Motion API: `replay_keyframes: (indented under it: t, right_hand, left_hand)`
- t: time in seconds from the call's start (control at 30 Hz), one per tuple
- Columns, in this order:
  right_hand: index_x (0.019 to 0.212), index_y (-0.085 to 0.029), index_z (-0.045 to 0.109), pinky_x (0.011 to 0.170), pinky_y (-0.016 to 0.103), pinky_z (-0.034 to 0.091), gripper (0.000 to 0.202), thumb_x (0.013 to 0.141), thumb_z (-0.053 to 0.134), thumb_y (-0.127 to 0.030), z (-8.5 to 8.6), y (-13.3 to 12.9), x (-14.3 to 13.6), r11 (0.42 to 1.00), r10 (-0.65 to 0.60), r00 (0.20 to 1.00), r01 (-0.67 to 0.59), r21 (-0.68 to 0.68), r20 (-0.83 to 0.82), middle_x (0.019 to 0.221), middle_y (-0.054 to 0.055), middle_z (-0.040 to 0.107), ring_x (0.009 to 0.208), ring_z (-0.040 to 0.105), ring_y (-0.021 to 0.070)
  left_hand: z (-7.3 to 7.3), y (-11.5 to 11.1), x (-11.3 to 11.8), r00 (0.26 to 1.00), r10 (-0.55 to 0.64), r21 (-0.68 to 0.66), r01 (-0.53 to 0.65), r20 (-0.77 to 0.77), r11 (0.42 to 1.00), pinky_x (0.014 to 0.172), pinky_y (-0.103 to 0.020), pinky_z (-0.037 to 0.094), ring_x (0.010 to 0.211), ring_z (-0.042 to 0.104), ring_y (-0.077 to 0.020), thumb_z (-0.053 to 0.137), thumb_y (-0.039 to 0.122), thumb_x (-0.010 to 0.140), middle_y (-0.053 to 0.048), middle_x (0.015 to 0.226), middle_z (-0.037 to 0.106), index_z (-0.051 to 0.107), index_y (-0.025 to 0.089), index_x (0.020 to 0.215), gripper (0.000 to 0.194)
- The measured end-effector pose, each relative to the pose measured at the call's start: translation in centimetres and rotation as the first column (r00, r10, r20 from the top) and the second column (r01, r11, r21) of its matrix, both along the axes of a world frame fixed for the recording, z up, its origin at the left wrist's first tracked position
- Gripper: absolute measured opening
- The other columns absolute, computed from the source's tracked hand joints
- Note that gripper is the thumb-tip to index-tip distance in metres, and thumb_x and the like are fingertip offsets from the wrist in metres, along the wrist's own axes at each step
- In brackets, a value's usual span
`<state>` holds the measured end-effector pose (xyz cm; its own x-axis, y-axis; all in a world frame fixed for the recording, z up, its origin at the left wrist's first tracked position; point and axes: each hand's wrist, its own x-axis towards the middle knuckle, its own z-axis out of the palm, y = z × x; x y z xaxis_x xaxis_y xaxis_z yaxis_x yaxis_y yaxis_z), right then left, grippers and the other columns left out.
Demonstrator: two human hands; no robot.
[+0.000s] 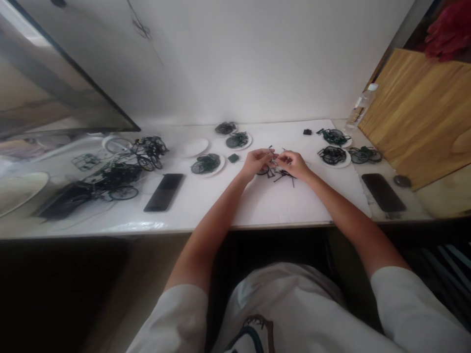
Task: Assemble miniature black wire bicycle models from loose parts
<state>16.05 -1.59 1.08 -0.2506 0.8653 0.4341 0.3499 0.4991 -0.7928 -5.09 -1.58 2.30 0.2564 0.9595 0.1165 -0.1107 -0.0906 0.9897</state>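
Observation:
Both my hands meet over the white sheet [283, 208] at the middle of the table. My left hand [255, 163] is closed in a pinch on a small thin dark part [271, 147], which looks like a piece of a model bicycle. My right hand [295, 164] pinches at the same spot from the right, its fingertips close to the left ones. The fingers hide most of what they hold. Just below the hands lie loose thin black parts [281, 174], like bits of small bicycle frames.
White plates of dark wheels and frames stand behind left [221, 166] and right [348, 162]. A small green block [233, 158] lies nearby. Several model bicycles [121, 171] crowd the left, beside a phone [164, 192]. Another phone [382, 192], a bottle [362, 105] and a wooden board [419, 117] are right.

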Motion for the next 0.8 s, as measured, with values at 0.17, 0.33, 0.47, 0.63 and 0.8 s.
replay_keyframes:
  t: [0.17,0.33,0.47,0.63,0.8]
  right_hand:
    - [0.087,-0.023,0.077,0.081,0.042,0.055,0.045,0.088,0.078,-0.067,-0.15,0.1,0.1,1.0,-0.007,1.0,0.006,0.012,0.028,0.092,0.009,0.078,0.082,0.066,0.0232]
    - [0.085,-0.024,0.075,0.084,0.044,0.055,0.046,0.088,0.08,-0.07,0.1,-0.01,0.18,0.997,0.026,0.998,-0.03,0.066,0.057,0.089,0.008,0.077,0.084,0.067,0.0248]
    - [0.087,-0.025,0.07,0.082,0.043,0.054,0.044,0.087,0.082,-0.067,0.07,-0.08,0.34,0.994,0.012,0.997,-0.021,0.106,0.082,0.087,0.006,0.073,0.082,0.064,0.0241]
    - [0.13,-0.027,0.067,0.084,0.042,0.056,0.06,0.083,0.09,-0.058,0.25,0.05,0.69,0.97,-0.027,0.997,0.009,0.245,0.071,0.104,0.007,0.067,0.09,0.062,0.0242]
    - [0.155,-0.032,0.061,0.106,0.054,0.055,0.073,0.089,0.087,-0.05,0.7,-0.01,0.79,0.929,-0.066,0.974,-0.019,0.37,0.215,0.134,0.014,0.059,0.122,0.058,0.034]
  left_hand:
    - [-0.23,0.24,-0.06,1.0,-0.006,0.002,0.006,-0.018,1.0,0.054,-0.022,0.046,0.075,0.081,-0.0191,0.083,0.035,0.086,-0.019,0.12,0.083,0.077,0.011,0.115,0.037]
    - [-0.07,0.07,-0.05,0.999,0.012,0.008,-0.012,-0.045,1.0,0.055,-0.023,0.047,0.071,0.08,-0.0178,0.078,0.03,0.088,-0.017,0.11,0.085,0.079,0.011,0.112,0.031]
    - [0.06,-0.06,-0.02,0.998,0.017,0.001,-0.017,-0.059,1.0,0.054,-0.023,0.047,0.07,0.079,-0.0174,0.079,0.031,0.087,-0.016,0.109,0.085,0.079,0.011,0.113,0.033]
    - [0.15,-0.2,-0.03,0.998,0.004,-0.031,-0.006,-0.058,1.0,0.052,-0.024,0.044,0.063,0.076,-0.0162,0.083,0.033,0.084,-0.019,0.114,0.084,0.079,0.01,0.117,0.04]
    - [0.09,-0.29,-0.15,0.997,-0.039,-0.042,0.036,-0.062,0.998,0.051,-0.026,0.045,0.058,0.072,-0.0151,0.088,0.039,0.082,-0.02,0.116,0.084,0.079,0.01,0.119,0.048]
